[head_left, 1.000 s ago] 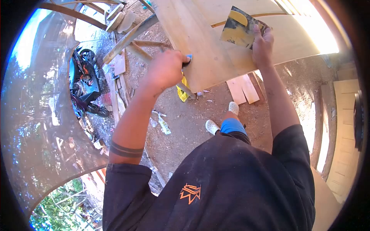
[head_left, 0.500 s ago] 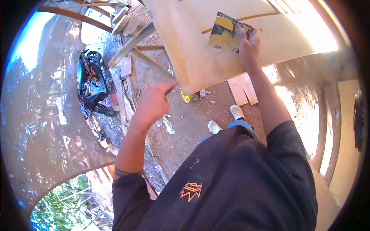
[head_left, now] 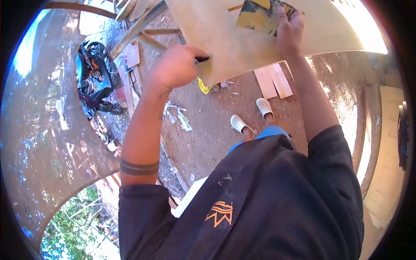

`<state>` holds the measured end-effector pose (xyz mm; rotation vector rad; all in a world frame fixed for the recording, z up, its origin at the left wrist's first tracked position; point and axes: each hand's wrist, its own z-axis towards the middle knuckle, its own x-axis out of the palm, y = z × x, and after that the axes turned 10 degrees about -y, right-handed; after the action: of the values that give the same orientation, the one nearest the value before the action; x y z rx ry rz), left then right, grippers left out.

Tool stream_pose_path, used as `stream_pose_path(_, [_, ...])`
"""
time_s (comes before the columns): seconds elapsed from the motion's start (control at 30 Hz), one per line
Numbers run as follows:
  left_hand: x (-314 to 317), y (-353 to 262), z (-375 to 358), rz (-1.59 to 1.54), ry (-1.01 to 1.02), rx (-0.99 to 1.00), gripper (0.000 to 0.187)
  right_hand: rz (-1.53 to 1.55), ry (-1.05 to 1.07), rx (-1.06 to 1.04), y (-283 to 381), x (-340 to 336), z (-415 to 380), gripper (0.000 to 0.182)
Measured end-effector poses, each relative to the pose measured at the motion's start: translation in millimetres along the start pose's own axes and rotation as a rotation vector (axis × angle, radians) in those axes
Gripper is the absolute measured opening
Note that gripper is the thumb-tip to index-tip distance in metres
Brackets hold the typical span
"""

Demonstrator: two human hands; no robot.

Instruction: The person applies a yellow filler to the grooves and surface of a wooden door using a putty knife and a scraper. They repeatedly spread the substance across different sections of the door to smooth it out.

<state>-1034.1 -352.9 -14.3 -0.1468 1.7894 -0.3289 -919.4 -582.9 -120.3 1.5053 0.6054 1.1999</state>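
My left hand [head_left: 175, 65], blurred by motion, is closed around a thin dark blade-like piece [head_left: 202, 58]; most of it is hidden by the fingers. Its tip meets the near left corner of a pale wooden panel [head_left: 242, 47], where the surface looks yellowish. My right hand [head_left: 290, 32] grips a flat dark plate [head_left: 255, 24] smeared with yellow paste, thumb on top, just over the panel. A rounded yellow patch on the plate is cut off by the upper frame edge.
Wooden legs [head_left: 143, 32] stand left of the panel. On the dirt floor lie pale board offcuts [head_left: 273, 81], a yellow wrapper [head_left: 203, 86] and litter. A motorcycle [head_left: 97, 78] is parked at left beyond a mesh sheet [head_left: 47, 143]. My white clogs [head_left: 237, 123] are below.
My left hand has moved up and onto the panel's corner with the dark piece. My right hand and the plate sit slightly higher and further right in view. The camera view has shifted.
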Motion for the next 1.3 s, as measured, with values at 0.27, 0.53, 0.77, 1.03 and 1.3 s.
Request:
stream_pose_path(0.27, [30, -49, -69, 0.13, -0.128, 0.034, 0.038, -0.166, -0.04, -0.043, 13, -5, -8, 0.023])
stream_pose_path(0.53, [70, -45, -128, -0.042, 0.009, -0.048, 0.04, -0.262, -0.009, -0.104, 14, -4, -6, 0.023])
stream_pose_path(0.77, [-7, -26, -70, -0.064, -0.241, 0.075, 0.048, -0.245, -0.088, -0.083, 12, 2, -2, 0.018])
stream_pose_path(1.03, [52, -30, -85, 0.216, -0.306, 0.21, 0.046, -0.12, -0.033, -0.023, 10, -1, -2, 0.017])
stream_pose_path(1.3, [8, -11, -77, -0.036, -0.231, 0.145, 0.048, -0.183, -0.042, -0.075, 6, -2, 2, 0.018])
